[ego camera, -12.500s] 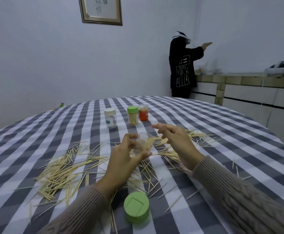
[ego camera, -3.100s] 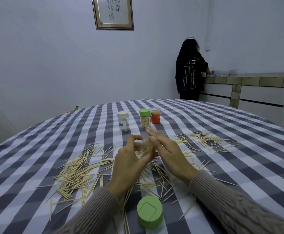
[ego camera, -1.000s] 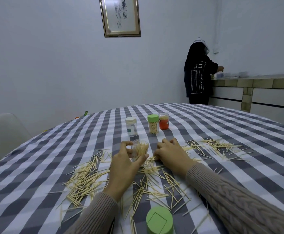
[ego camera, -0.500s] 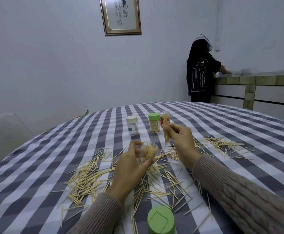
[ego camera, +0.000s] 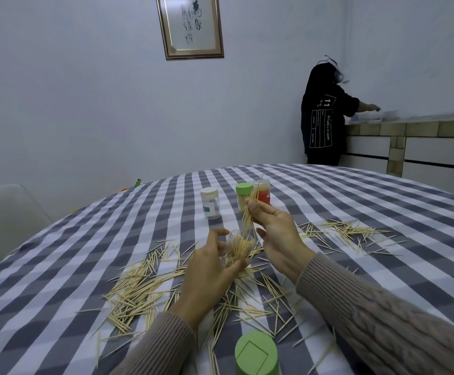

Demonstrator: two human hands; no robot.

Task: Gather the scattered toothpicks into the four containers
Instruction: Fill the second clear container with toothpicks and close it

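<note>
Toothpicks (ego camera: 250, 209) pinched in right hand (ego camera: 277, 239), tips over clear jar (ego camera: 238, 246) gripped by left hand (ego camera: 209, 272); more toothpicks (ego camera: 139, 288) scattered on tabletop (ego camera: 382, 201).

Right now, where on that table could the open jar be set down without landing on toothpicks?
Bare cloth lies left of the white-capped jar, toward the table's far left edge, and beyond the three standing jars. It is crowded under both hands, in the left toothpick pile, the right scatter, and around the loose green lid.
</note>
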